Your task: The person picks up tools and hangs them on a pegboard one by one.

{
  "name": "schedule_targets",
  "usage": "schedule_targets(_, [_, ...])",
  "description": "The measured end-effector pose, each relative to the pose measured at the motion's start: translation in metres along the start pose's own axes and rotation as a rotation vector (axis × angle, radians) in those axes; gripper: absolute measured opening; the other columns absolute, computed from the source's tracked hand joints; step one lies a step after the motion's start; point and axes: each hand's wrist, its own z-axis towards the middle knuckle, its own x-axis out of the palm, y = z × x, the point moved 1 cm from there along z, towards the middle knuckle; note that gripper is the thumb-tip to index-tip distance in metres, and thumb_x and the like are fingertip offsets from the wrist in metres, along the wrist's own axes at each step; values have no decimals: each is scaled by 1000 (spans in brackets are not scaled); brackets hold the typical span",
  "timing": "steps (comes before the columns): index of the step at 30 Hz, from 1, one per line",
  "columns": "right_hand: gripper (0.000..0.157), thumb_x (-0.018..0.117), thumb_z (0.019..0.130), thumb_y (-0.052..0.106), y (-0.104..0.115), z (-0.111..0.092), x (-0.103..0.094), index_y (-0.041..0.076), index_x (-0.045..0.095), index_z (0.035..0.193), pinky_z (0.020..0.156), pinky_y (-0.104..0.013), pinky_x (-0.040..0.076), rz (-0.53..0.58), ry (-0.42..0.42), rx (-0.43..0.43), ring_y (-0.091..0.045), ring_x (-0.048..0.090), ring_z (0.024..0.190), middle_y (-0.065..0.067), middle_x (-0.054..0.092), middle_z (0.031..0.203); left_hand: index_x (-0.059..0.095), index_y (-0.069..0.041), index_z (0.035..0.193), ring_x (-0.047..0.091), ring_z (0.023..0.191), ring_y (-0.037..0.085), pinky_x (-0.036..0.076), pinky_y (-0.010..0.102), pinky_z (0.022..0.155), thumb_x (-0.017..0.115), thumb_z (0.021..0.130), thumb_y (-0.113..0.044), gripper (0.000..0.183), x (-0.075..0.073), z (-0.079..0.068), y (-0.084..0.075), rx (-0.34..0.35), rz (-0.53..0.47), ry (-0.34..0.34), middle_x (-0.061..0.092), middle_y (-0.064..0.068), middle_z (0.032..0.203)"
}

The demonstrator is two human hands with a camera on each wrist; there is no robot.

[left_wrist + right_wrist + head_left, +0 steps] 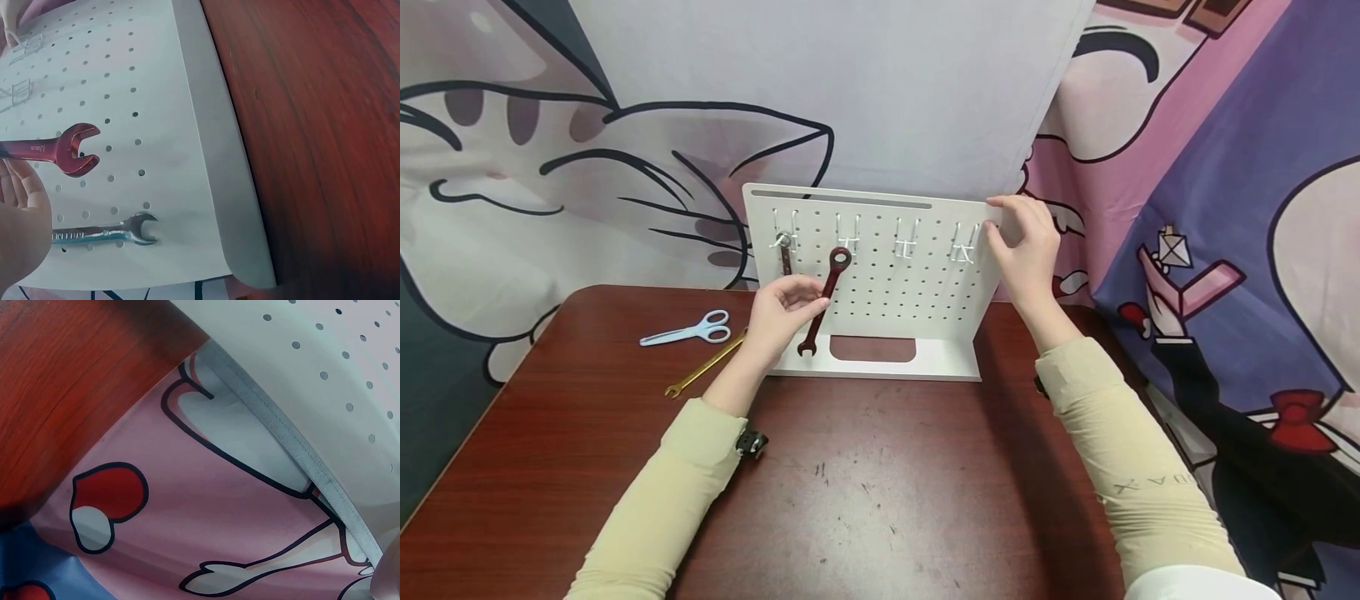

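My left hand [778,321] pinches a red combination wrench [815,329] between thumb and fingers. The wrench is tilted, ring end up and open jaw down, in front of a white pegboard [880,287]. At the board's upper right corner, my right hand [1030,250] grips the edge, thumb on the front. A silver combination wrench [103,234] hangs on the leftmost hook, partly behind my left hand in the head view. Three more double hooks [906,243] on the board carry nothing.
Light blue scissors [688,333] lie on the brown table [880,475], left of the board. A gold wrench [706,367] lies nearby, partly hidden by my left forearm. A printed cloth [880,92] hangs close behind the board.
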Motion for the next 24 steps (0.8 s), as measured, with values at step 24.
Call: schedule_targets(24, [25, 74, 96, 3, -2, -1, -1, -1, 75, 121, 113, -41, 46, -25, 14, -19, -36, 64, 123, -21, 76, 120, 71, 12, 120, 68, 81, -3, 55, 12, 79, 75, 93, 5, 28, 30, 18, 16, -138, -149, -177, 70, -19, 85])
